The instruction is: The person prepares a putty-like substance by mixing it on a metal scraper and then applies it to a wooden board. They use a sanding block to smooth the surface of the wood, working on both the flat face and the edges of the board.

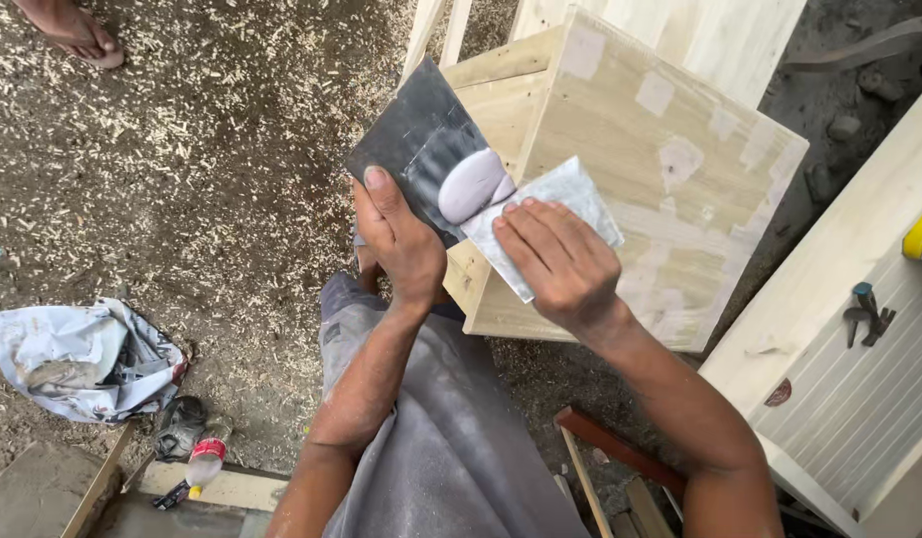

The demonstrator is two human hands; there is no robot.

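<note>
At box edge, both hands.

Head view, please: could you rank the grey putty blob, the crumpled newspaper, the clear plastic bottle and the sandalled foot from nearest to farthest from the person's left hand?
From the left hand:
1. Grey putty blob, just right of it, on the dark square board.
2. Clear plastic bottle, lower left on the ground.
3. Crumpled newspaper, far left.
4. Sandalled foot, top left corner.
</note>
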